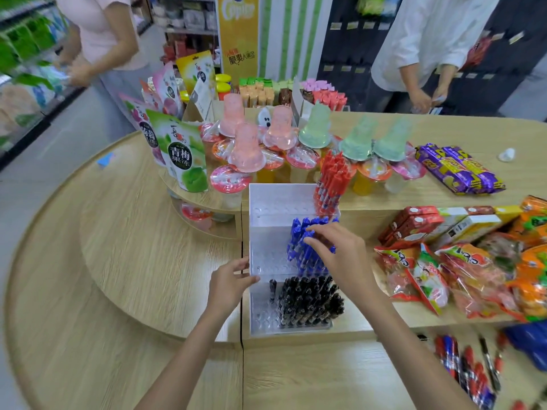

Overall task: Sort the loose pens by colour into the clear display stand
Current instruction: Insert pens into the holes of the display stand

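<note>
Right of the display stand point(266, 208) lie snack packets point(473, 270), behind it jelly cups point(245, 152) (loose pens point(467, 371) nearer, rightward).

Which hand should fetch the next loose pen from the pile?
Right, probably. The loose pens lie on the right hand's side; the left hand grips the display stand's left edge, across from them.

Open tabletop point(133, 247) lies left of the stand point(266, 202); snack packets point(429, 270) crowd its right side.
</note>
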